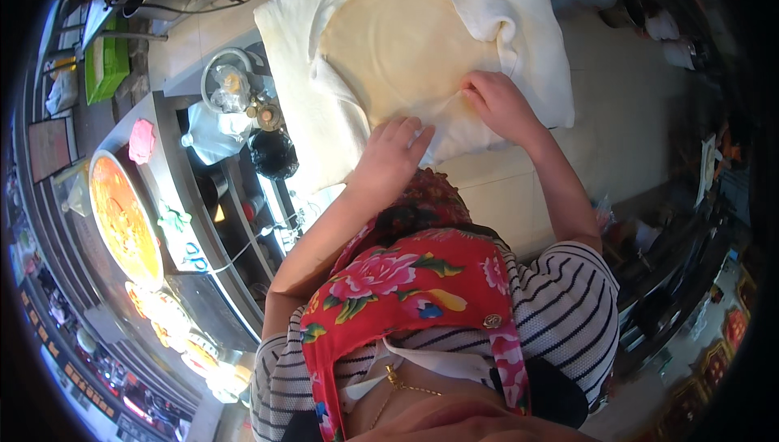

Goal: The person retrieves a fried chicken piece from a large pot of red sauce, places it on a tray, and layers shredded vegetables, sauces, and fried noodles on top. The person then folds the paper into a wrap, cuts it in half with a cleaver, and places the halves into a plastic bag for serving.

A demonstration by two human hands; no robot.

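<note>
A smooth, pale cream round slab [398,40] lies within a white cloth [540,45], its surface flat and faintly ringed. Folds of the cloth frame the slab, with a thick bunched roll at its far right. At the slab's near right edge, my right hand [501,105] is closed in a pinch on the cloth. My left hand [391,154] is at the near left edge, its fingers curled over the cloth and its fingertips partly hidden. Between the two hands runs a strip of cloth along the slab's near side.
Left of the cloth, a gas cylinder valve [266,115], a translucent plastic jug [213,135] and a black bag [273,155] stand close by. A counter with a lit orange sign [124,219] lies farther left. A green crate [105,65] is at the far left.
</note>
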